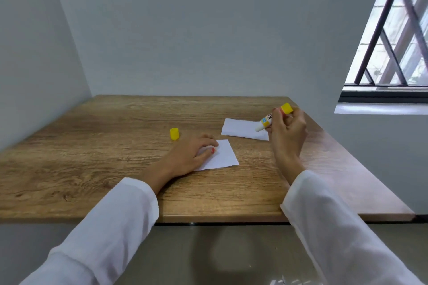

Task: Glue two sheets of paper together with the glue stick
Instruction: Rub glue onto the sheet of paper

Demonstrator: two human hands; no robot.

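Here the right hand (287, 129) grasps the glue stick (274, 117), its fingers curled round the barrel. The stick is tilted, its yellow base up and away from the person and its white tip pointing down at the far sheet (238, 128). The tip looks to touch the sheet near its right end, though I cannot tell for certain. That sheet lies flat on the surface (115, 146), towards the right edge, and the right hand covers its right corner.

The left hand (188, 156) rests on the near sheet (223, 154), fingers loosely bent and fingertips pressing the paper down; it grips nothing. This near sheet lies flat near the middle of the surface, turned a little so that one corner points right. The two sheets lie near each other but apart, with bare wood between them.

The yellow cap (174, 134) stands upright on the surface, left of both sheets and just beyond the left hand, touching neither. Both arms wear white sleeves (125, 210). A barred window (393, 41) shows at the upper right, and plain walls stand behind the surface.
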